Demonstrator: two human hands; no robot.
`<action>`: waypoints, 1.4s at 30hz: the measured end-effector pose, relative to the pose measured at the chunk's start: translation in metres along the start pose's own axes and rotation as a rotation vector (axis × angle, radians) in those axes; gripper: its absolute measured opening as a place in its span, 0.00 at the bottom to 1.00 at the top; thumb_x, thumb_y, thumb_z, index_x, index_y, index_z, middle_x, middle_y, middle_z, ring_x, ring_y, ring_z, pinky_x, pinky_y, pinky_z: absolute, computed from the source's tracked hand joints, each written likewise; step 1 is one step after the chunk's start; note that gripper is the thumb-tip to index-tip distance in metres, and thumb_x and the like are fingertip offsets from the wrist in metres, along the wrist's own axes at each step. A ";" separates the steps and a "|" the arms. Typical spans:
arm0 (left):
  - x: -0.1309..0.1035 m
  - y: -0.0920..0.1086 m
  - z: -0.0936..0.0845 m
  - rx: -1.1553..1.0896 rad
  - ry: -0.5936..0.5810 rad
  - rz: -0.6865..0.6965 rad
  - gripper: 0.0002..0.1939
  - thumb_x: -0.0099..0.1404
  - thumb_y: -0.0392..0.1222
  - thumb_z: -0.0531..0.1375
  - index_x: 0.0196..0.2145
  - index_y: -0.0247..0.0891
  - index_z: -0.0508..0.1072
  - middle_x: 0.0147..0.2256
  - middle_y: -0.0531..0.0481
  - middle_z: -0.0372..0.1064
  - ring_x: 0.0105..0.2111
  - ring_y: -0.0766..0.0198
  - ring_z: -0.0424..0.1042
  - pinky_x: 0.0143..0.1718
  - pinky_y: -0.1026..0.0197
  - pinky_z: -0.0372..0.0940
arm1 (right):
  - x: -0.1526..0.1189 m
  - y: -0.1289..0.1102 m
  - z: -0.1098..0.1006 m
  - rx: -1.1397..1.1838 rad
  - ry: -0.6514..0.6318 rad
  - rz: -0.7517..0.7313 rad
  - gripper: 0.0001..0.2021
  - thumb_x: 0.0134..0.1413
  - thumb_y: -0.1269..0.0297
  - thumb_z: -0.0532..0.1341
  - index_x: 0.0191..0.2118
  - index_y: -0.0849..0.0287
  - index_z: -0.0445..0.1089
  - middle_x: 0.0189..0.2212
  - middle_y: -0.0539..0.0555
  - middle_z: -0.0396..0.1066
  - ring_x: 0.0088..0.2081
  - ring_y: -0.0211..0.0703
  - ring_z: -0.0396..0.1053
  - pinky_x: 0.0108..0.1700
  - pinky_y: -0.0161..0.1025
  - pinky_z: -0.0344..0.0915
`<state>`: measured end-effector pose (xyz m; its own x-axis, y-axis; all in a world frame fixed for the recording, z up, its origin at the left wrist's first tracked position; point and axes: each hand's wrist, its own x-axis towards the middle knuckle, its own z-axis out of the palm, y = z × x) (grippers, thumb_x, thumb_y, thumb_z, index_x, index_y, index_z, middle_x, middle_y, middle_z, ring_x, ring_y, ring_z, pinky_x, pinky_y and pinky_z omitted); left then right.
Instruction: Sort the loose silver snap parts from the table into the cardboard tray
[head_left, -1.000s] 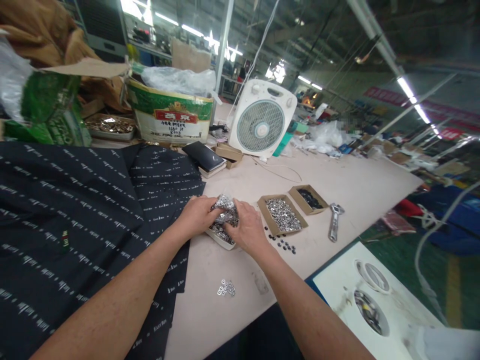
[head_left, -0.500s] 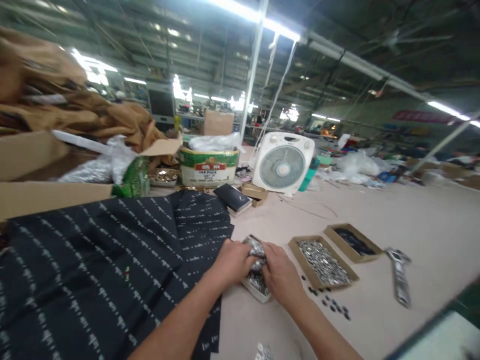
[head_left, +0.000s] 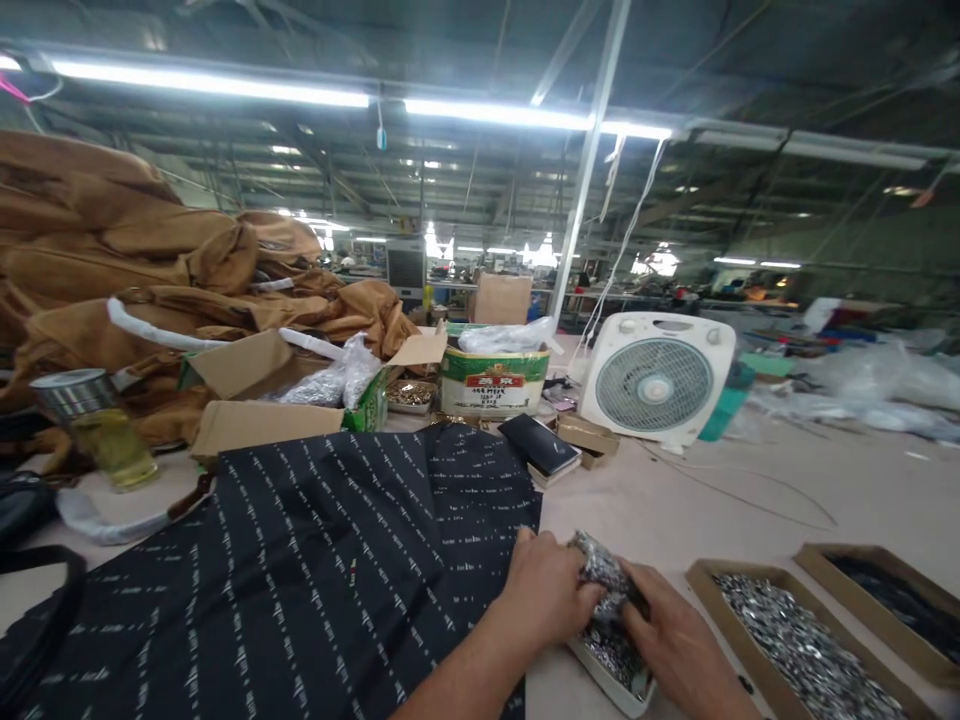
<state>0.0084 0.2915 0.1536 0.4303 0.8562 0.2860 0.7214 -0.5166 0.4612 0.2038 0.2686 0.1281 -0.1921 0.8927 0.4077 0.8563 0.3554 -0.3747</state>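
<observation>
A clear plastic bag of small silvery pieces (head_left: 602, 572) is pinched between my two hands. My left hand (head_left: 544, 585) curls its fingers round the bag's left side, and my right hand (head_left: 671, 635) grips the right side. Directly beneath is a small pale tray (head_left: 634, 703) with shiny metal pieces in it, partly hidden by my hands and the bag. Dark fabric with rows of white lettering (head_left: 322, 560) lies to the left, passing under my left forearm.
Right of my hands are a cardboard tray of silver pieces (head_left: 810, 640) and another of dark pieces (head_left: 892, 600). A white fan (head_left: 656, 385), black notebook (head_left: 540, 445) and green-white box (head_left: 495, 385) stand behind. Brown garments (head_left: 150, 260) and a jar (head_left: 112, 440) are left.
The view has turned left and levelled, so the jar and more brown garments show and the wrench is out of sight. Both hands still hold the bag over the pale tray.
</observation>
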 end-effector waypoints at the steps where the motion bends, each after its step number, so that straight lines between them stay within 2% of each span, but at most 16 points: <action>1: -0.001 0.001 0.000 -0.006 0.027 -0.020 0.17 0.66 0.55 0.61 0.36 0.38 0.76 0.40 0.42 0.77 0.45 0.47 0.73 0.53 0.42 0.62 | 0.000 0.000 -0.003 0.018 0.009 0.021 0.24 0.57 0.66 0.51 0.57 0.62 0.72 0.52 0.62 0.76 0.53 0.50 0.75 0.58 0.45 0.71; 4: -0.003 0.004 0.002 -0.038 0.121 -0.070 0.22 0.61 0.57 0.65 0.46 0.39 0.73 0.47 0.44 0.74 0.50 0.47 0.69 0.55 0.41 0.61 | -0.002 0.001 -0.008 0.041 0.043 0.063 0.24 0.58 0.61 0.52 0.56 0.64 0.72 0.52 0.63 0.77 0.52 0.52 0.76 0.58 0.47 0.71; 6: -0.004 0.007 0.004 -0.066 0.168 -0.040 0.24 0.60 0.56 0.65 0.49 0.40 0.71 0.50 0.45 0.72 0.51 0.48 0.67 0.55 0.44 0.60 | -0.002 0.003 -0.011 0.043 0.064 0.074 0.24 0.59 0.59 0.52 0.55 0.65 0.72 0.51 0.63 0.77 0.51 0.53 0.77 0.57 0.48 0.72; 10: -0.005 0.010 0.011 -0.086 0.124 0.097 0.17 0.60 0.56 0.64 0.40 0.42 0.73 0.43 0.47 0.74 0.48 0.50 0.69 0.52 0.47 0.60 | -0.001 0.002 -0.013 0.032 0.133 0.070 0.23 0.59 0.58 0.54 0.53 0.64 0.73 0.48 0.63 0.79 0.48 0.54 0.78 0.55 0.50 0.73; 13: -0.005 0.008 0.017 -0.089 0.103 0.082 0.15 0.61 0.55 0.63 0.35 0.42 0.73 0.39 0.48 0.75 0.45 0.52 0.71 0.48 0.49 0.60 | 0.000 -0.003 -0.011 0.035 0.176 0.023 0.19 0.59 0.59 0.55 0.50 0.61 0.74 0.46 0.61 0.79 0.46 0.52 0.79 0.53 0.47 0.75; 18: -0.004 0.004 0.023 -0.112 0.120 0.022 0.09 0.66 0.50 0.60 0.34 0.44 0.74 0.39 0.52 0.77 0.43 0.55 0.73 0.43 0.53 0.58 | 0.000 -0.011 -0.007 -0.017 0.216 -0.095 0.16 0.62 0.64 0.54 0.49 0.58 0.74 0.43 0.59 0.79 0.44 0.49 0.79 0.47 0.43 0.76; 25: -0.005 0.009 0.022 -0.126 0.145 -0.029 0.08 0.66 0.48 0.59 0.32 0.44 0.74 0.35 0.55 0.77 0.39 0.57 0.74 0.39 0.54 0.56 | 0.000 -0.019 -0.007 -0.126 0.233 -0.215 0.17 0.64 0.70 0.51 0.54 0.58 0.70 0.44 0.58 0.78 0.45 0.47 0.78 0.47 0.43 0.76; 30: -0.003 0.008 0.019 -0.099 0.144 0.001 0.07 0.67 0.45 0.57 0.36 0.43 0.74 0.39 0.52 0.78 0.41 0.56 0.74 0.39 0.54 0.58 | 0.000 -0.016 0.000 -0.167 0.224 -0.278 0.18 0.66 0.71 0.51 0.56 0.56 0.69 0.47 0.58 0.77 0.47 0.47 0.78 0.50 0.43 0.76; 34: -0.002 0.008 0.020 -0.072 0.124 0.035 0.07 0.66 0.43 0.57 0.36 0.41 0.74 0.40 0.47 0.78 0.43 0.53 0.75 0.41 0.53 0.60 | -0.002 -0.018 0.000 -0.243 0.230 -0.314 0.18 0.65 0.71 0.51 0.57 0.58 0.68 0.48 0.59 0.77 0.47 0.48 0.78 0.47 0.42 0.76; 38: -0.003 0.010 0.020 -0.070 0.142 0.025 0.07 0.67 0.43 0.55 0.35 0.40 0.72 0.39 0.48 0.77 0.41 0.54 0.75 0.41 0.54 0.62 | -0.001 -0.019 -0.006 -0.306 0.271 -0.184 0.18 0.66 0.65 0.53 0.57 0.61 0.69 0.46 0.63 0.76 0.44 0.51 0.78 0.43 0.43 0.75; 40: -0.004 0.012 0.019 -0.079 0.165 0.007 0.07 0.69 0.43 0.54 0.37 0.41 0.71 0.39 0.49 0.77 0.41 0.56 0.75 0.41 0.54 0.62 | 0.001 -0.015 -0.009 -0.326 0.266 -0.088 0.16 0.64 0.61 0.55 0.52 0.60 0.73 0.43 0.64 0.77 0.41 0.53 0.78 0.41 0.44 0.74; 42: -0.004 0.013 0.017 -0.092 0.184 -0.007 0.07 0.69 0.44 0.55 0.38 0.42 0.71 0.39 0.51 0.76 0.40 0.57 0.75 0.41 0.56 0.63 | 0.004 -0.011 -0.012 -0.321 0.195 -0.012 0.14 0.63 0.58 0.57 0.45 0.58 0.76 0.39 0.63 0.78 0.38 0.54 0.78 0.39 0.44 0.73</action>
<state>0.0252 0.2813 0.1444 0.3129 0.8485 0.4268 0.6683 -0.5160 0.5358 0.1995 0.2652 0.1439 -0.1348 0.8085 0.5728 0.9672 0.2329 -0.1012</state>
